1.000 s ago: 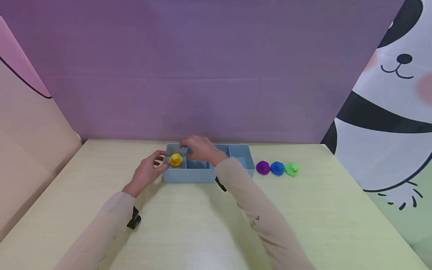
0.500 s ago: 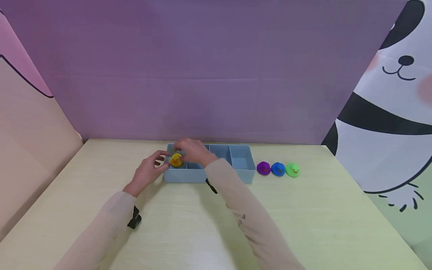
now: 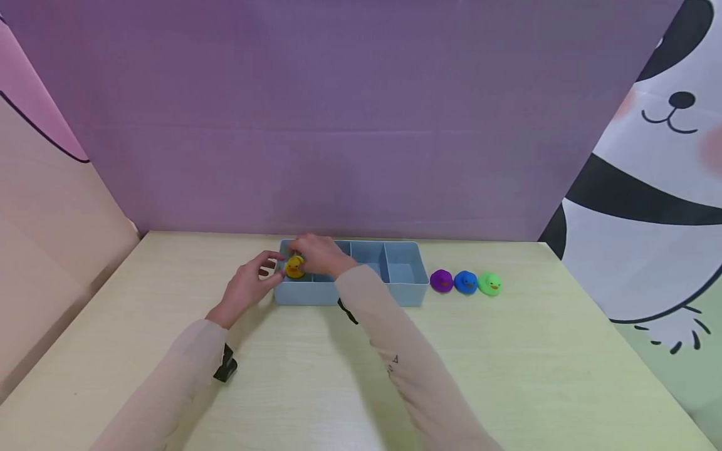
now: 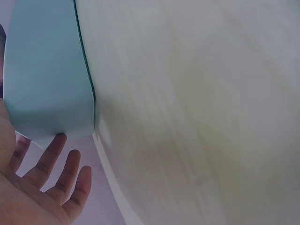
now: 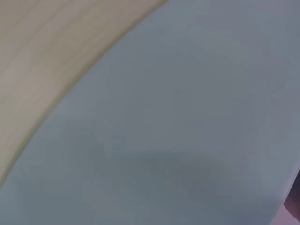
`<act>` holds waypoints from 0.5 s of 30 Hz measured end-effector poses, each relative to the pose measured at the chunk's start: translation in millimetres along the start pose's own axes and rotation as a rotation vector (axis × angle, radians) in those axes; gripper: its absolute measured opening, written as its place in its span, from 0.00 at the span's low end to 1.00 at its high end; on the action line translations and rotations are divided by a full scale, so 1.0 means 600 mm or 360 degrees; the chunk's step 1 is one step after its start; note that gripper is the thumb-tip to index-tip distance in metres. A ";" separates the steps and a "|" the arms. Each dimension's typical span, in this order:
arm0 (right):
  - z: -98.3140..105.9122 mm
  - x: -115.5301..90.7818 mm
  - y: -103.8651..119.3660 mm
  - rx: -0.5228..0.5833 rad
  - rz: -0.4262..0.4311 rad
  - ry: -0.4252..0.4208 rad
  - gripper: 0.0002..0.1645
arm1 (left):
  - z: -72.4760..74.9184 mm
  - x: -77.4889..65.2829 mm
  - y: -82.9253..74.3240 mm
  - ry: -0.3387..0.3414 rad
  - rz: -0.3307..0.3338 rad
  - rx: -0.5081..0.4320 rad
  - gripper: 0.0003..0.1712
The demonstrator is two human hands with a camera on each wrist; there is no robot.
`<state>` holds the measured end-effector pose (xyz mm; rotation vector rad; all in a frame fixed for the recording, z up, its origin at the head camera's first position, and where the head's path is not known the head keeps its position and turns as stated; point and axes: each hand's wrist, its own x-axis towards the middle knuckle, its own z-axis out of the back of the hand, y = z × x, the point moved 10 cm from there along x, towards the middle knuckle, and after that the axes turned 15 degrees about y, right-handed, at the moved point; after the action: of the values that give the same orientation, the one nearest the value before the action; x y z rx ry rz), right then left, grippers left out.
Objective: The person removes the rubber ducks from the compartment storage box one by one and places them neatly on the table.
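A light blue divided box (image 3: pixel 313 294) stands at the back of the table. In its leftmost compartment is a yellow rubber duck (image 3: pixel 294 267). My right hand (image 3: pixel 323 255) reaches over the box from the right and grips this duck between thumb and fingers. At the box's left end my left hand (image 3: pixel 245 289) rests with spread fingers. The left wrist view shows a fingertip of that hand (image 4: pixel 35 192) against the end wall of the box (image 4: pixel 47 70). The box's wall (image 5: pixel 178 108) fills most of the right wrist view, which shows only a sliver of the hand.
Right of the box, a purple duck (image 3: pixel 441 281), a blue duck (image 3: pixel 465 282) and a green duck (image 3: pixel 489 284) stand in a row on the pale wooden table (image 3: pixel 564 351). A purple backdrop (image 3: pixel 350 125) rises behind the table's far edge.
My right hand has moved left and down into the leftmost compartment, and its fingers have closed round the yellow duck. The left hand stays at the box's left end.
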<state>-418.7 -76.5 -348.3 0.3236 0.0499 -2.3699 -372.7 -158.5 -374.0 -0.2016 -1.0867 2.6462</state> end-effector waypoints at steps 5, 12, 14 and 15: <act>-0.003 0.004 0.000 0.0004 -0.0011 0.0022 0.20 | -0.001 0.000 -0.001 0.0007 -0.0010 -0.0007 0.22; -0.006 0.011 0.000 -0.0010 -0.0030 0.0036 0.20 | -0.001 0.000 0.001 0.0013 0.0001 -0.0012 0.21; -0.007 0.013 0.001 -0.0006 -0.0031 0.0042 0.20 | -0.001 0.000 0.002 0.0014 0.0008 -0.0017 0.21; -0.008 0.014 0.001 -0.0002 -0.0033 0.0043 0.20 | -0.001 0.000 0.002 0.0013 0.0012 -0.0019 0.21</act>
<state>-423.2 -81.7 -354.8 0.3560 0.0682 -2.3860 -372.8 -159.1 -375.3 -0.2194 -1.1017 2.6439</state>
